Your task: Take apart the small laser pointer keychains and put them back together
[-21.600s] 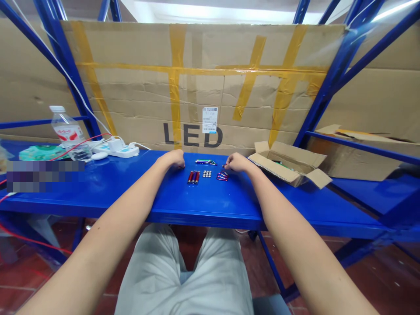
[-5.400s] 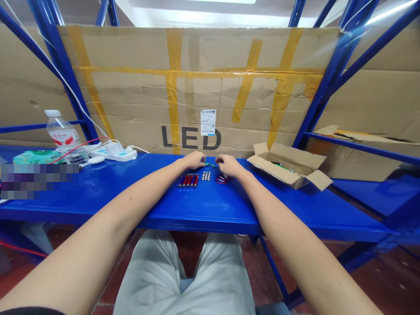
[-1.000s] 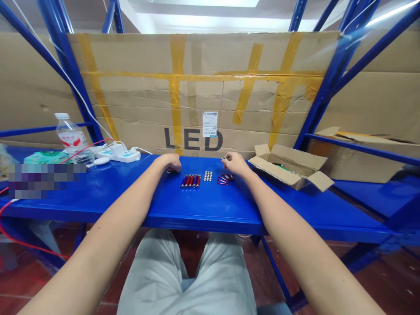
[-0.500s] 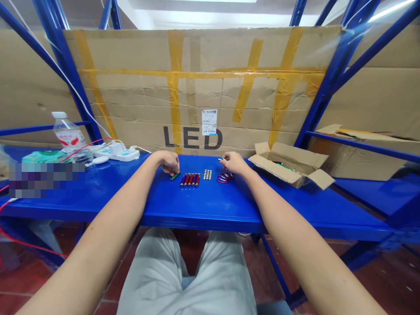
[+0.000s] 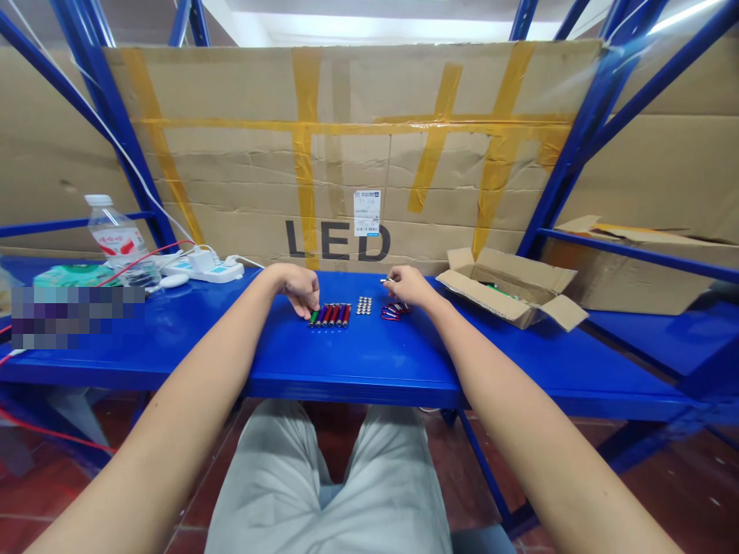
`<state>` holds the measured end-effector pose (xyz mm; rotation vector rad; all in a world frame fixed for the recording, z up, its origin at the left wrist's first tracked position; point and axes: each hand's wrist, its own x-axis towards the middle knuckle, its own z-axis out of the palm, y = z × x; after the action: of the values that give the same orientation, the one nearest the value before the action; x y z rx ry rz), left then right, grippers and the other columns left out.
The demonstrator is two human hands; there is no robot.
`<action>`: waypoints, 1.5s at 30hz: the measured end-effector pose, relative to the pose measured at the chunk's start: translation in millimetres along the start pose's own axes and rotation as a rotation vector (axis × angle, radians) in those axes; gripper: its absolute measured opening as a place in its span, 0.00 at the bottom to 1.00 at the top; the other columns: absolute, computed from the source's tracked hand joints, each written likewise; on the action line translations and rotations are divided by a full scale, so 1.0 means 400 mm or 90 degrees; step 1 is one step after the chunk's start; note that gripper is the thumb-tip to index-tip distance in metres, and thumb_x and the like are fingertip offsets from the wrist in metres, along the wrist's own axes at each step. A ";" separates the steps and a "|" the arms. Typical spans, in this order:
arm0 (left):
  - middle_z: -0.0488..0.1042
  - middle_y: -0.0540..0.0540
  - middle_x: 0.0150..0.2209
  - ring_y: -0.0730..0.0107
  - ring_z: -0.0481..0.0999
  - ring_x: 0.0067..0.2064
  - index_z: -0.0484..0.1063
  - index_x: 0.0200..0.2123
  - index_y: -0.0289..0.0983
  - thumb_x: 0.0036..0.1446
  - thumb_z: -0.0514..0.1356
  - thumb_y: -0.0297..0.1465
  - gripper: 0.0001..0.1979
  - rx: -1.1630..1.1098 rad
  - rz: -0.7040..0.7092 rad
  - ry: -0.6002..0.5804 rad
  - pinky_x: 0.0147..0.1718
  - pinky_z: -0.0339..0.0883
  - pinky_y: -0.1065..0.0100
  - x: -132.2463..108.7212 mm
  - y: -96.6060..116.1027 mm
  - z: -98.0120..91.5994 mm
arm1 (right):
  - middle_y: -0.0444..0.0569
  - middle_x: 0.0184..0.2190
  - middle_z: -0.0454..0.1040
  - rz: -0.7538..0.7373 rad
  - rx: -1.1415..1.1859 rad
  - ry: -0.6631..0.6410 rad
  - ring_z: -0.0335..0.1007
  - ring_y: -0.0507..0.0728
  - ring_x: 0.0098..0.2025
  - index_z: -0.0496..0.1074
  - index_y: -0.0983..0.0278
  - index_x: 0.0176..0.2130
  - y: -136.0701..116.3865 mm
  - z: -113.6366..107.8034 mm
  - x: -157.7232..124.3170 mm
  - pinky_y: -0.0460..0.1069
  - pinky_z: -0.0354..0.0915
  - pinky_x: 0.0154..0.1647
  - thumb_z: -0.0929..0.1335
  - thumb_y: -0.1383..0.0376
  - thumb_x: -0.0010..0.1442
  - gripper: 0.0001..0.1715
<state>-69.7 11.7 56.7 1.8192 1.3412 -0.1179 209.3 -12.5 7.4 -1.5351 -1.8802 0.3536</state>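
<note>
On the blue shelf (image 5: 358, 362) lies a row of small coloured tubes (image 5: 330, 315), red, blue and one green at its left end. My left hand (image 5: 299, 287) rests with its fingertips down on the green tube, fingers bent. To the right of the row sits a cluster of small silver discs (image 5: 363, 305), then a pile of red clips (image 5: 393, 310). My right hand (image 5: 405, 286) hovers just behind the clips, its fingers pinched on a tiny silver part.
An open cardboard box (image 5: 508, 291) stands to the right of my right hand. At the left are a water bottle (image 5: 112, 233), a white power strip (image 5: 202, 267) with red wire, and a green packet (image 5: 72, 275). A taped cardboard sheet marked LED (image 5: 346, 154) backs the shelf.
My left hand carried a green tube from the left and set it against the left end of the row. The right hand stayed behind the clips with its small part.
</note>
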 end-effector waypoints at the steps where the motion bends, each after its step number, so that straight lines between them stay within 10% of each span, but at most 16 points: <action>1: 0.79 0.41 0.25 0.62 0.80 0.29 0.75 0.22 0.34 0.35 0.70 0.27 0.07 0.001 0.003 -0.003 0.34 0.74 0.66 -0.001 -0.001 -0.002 | 0.46 0.22 0.75 -0.004 0.006 0.001 0.69 0.52 0.24 0.67 0.64 0.29 0.000 0.001 0.001 0.45 0.60 0.25 0.68 0.66 0.59 0.08; 7: 0.78 0.42 0.28 0.63 0.79 0.30 0.74 0.28 0.34 0.40 0.67 0.28 0.08 0.044 0.035 0.175 0.29 0.70 0.68 0.010 0.005 -0.016 | 0.45 0.20 0.73 0.004 0.228 -0.059 0.68 0.50 0.21 0.66 0.65 0.28 -0.023 0.014 -0.002 0.44 0.62 0.23 0.70 0.69 0.58 0.10; 10: 0.77 0.42 0.32 0.67 0.77 0.32 0.72 0.35 0.34 0.46 0.65 0.30 0.12 0.007 0.234 0.334 0.29 0.68 0.70 0.040 0.034 0.011 | 0.44 0.21 0.73 0.015 0.384 -0.130 0.66 0.48 0.21 0.67 0.66 0.29 -0.041 0.023 -0.009 0.43 0.62 0.21 0.70 0.68 0.59 0.09; 16: 0.76 0.45 0.34 0.72 0.75 0.36 0.70 0.41 0.34 0.51 0.64 0.28 0.13 -0.076 0.548 0.272 0.35 0.69 0.70 0.086 0.094 0.109 | 0.44 0.21 0.72 0.021 0.498 -0.195 0.66 0.47 0.21 0.67 0.66 0.28 -0.060 0.032 -0.022 0.43 0.64 0.23 0.69 0.67 0.61 0.11; 31: 0.75 0.47 0.24 0.72 0.76 0.26 0.68 0.30 0.33 0.53 0.62 0.25 0.05 -0.208 0.568 0.390 0.30 0.70 0.68 0.102 0.097 0.121 | 0.43 0.21 0.74 -0.056 0.527 0.001 0.69 0.50 0.21 0.66 0.64 0.33 -0.066 0.038 -0.010 0.46 0.67 0.22 0.75 0.61 0.53 0.16; 45: 0.75 0.47 0.26 0.74 0.75 0.28 0.72 0.34 0.30 0.52 0.62 0.23 0.04 -0.157 0.554 0.387 0.32 0.69 0.69 0.110 0.107 0.126 | 0.44 0.20 0.72 -0.099 0.286 0.004 0.60 0.48 0.16 0.71 0.67 0.28 -0.058 0.024 -0.008 0.44 0.57 0.17 0.68 0.70 0.55 0.04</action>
<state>3.5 8.0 25.8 2.1305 0.7542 1.0793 185.6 -20.0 12.9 -1.0826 -1.7524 0.6482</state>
